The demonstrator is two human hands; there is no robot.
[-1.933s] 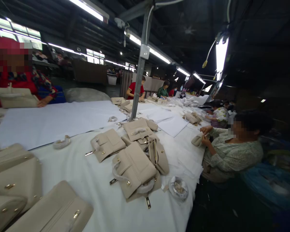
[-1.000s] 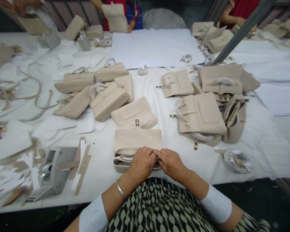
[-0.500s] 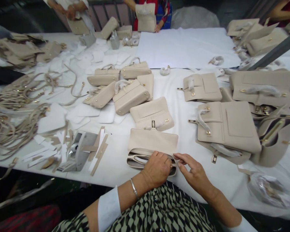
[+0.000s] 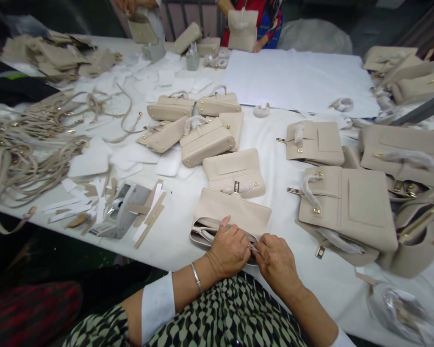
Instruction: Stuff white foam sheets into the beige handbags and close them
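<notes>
A beige handbag [image 4: 235, 212] lies on its side on the white table [image 4: 188, 202] right in front of me, its open top toward me. My left hand [image 4: 229, 250] rests curled over the bag's near edge, fingers closed on the rim. My right hand [image 4: 277, 262] meets it at the same edge, fingers pinched on a small part of the bag's opening that I cannot make out. A silver bangle sits on my left wrist.
Several beige bags [image 4: 202, 135] lie beyond, more stacked at right [image 4: 347, 207]. Loose straps [image 4: 29, 144] and white cut pieces [image 4: 94, 164] cover the left. A clear bag of small parts [image 4: 398, 303] lies near right. Other people's hands hold a bag [image 4: 243, 30] at the far edge.
My view swung from looking across the room down to the table. My right hand, briefly open half a second ago, has closed back onto the bag's edge beside my left hand.
</notes>
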